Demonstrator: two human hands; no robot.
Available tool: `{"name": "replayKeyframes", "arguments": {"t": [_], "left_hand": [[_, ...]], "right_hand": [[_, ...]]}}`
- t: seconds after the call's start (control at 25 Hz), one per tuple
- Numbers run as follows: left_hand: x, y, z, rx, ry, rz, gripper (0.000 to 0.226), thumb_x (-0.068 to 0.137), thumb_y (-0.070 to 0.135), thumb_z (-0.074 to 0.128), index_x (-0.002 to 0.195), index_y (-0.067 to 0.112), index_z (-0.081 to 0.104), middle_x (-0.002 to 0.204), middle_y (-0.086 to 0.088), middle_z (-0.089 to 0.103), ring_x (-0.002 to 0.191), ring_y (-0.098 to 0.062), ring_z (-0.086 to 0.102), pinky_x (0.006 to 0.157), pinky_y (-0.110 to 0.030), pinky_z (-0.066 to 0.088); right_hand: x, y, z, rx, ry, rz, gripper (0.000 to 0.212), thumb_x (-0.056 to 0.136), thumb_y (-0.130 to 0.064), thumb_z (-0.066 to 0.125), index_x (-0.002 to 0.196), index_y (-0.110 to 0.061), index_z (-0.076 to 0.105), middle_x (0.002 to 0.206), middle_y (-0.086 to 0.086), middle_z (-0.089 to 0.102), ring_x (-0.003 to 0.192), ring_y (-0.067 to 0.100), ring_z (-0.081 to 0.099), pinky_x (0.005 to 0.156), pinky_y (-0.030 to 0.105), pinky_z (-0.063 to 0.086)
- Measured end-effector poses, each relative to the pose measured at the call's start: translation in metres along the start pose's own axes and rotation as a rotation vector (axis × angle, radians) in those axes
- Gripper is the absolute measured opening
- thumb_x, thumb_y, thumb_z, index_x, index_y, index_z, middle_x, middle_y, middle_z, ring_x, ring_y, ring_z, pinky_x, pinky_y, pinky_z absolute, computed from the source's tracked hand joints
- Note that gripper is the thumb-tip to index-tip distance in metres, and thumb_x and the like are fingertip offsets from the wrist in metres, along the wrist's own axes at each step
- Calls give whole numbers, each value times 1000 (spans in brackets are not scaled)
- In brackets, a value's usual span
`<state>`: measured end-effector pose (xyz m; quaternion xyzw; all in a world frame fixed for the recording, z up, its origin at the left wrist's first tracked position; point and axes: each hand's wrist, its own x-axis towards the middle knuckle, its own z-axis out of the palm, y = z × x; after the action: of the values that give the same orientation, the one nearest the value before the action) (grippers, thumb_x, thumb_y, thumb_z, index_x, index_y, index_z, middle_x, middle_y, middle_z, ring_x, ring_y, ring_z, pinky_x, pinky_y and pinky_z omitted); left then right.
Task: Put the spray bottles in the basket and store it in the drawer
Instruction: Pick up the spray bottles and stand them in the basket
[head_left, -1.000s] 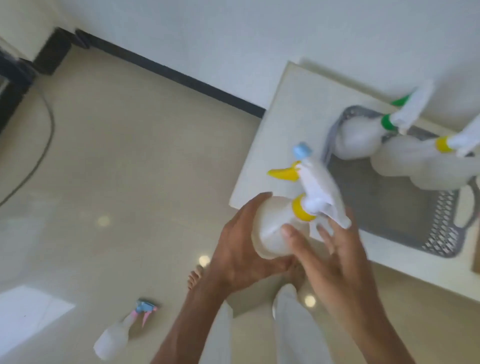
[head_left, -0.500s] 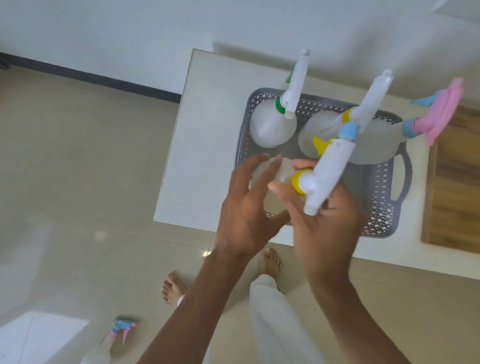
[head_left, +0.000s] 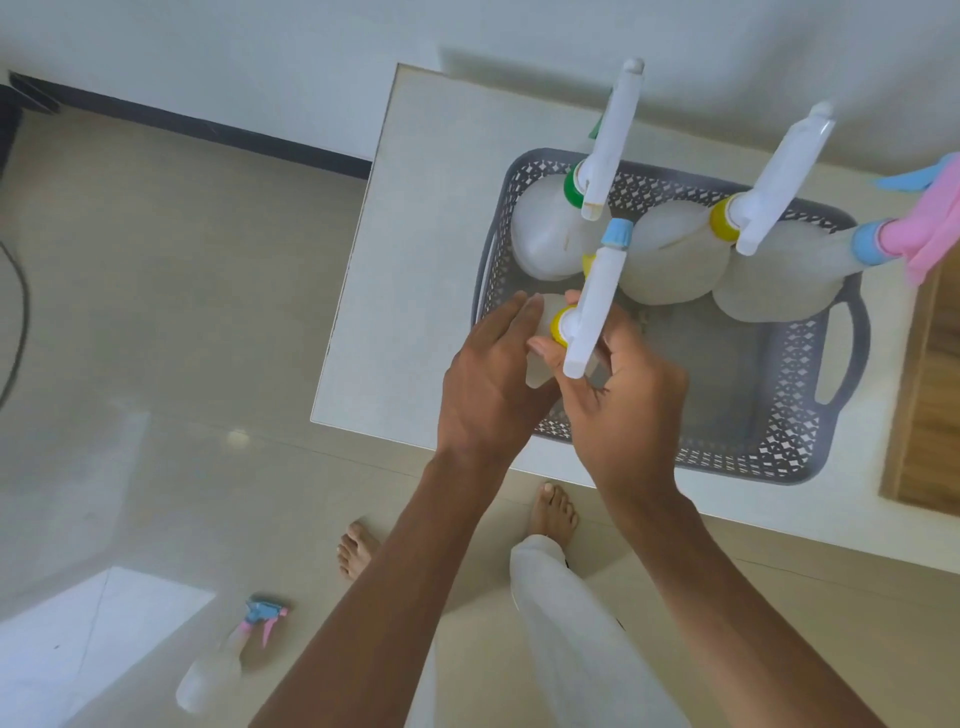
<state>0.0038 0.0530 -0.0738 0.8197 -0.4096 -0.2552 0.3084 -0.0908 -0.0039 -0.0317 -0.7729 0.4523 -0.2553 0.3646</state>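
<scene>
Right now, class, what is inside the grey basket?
Three spray bottles stand along the grey basket's far side: green-collared, yellow-collared, pink-triggered. Both hands, left and right, lower a fourth bottle in, hiding its base.

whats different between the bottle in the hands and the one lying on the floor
The held bottle has a yellow collar, white sprayer and blue nozzle tip; the floor bottle has a blue and pink sprayer. The held bottle is upright over the grey basket, with the left hand and right hand around it; the floor bottle lies on its side, untouched. Both have pale translucent bodies.
</scene>
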Motion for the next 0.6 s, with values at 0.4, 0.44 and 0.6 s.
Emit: {"name": "replayKeyframes", "arguments": {"t": [0.4, 0.44, 0.6], "left_hand": [[-150, -29, -57, -93, 455, -218, 38, 87, 23, 74, 124, 13, 67, 133, -1, 63, 126, -12, 58, 104, -20, 45], [-184, -47, -67, -67, 506, -320, 34, 87, 20, 73, 121, 14, 69, 130, 0, 65, 121, -9, 60, 102, -16, 44], [-325, -116, -93, 17, 601, -713, 29, 84, 10, 75, 112, 14, 73, 122, 4, 68, 113, -10, 61, 97, 1, 32]], "right_hand": [[-59, 6, -22, -225, 61, -61, 62, 88, -26, 78, 135, 6, 53, 136, 25, 53, 129, 40, 49, 112, 53, 37], [-74, 3, -24, -279, 59, -108, 57, 90, -23, 74, 133, 8, 53, 134, 30, 51, 128, 46, 47, 112, 57, 35], [-143, -27, -4, -314, -173, -323, 46, 90, -21, 65, 129, 3, 57, 132, 30, 52, 126, 46, 47, 115, 38, 25]]}}
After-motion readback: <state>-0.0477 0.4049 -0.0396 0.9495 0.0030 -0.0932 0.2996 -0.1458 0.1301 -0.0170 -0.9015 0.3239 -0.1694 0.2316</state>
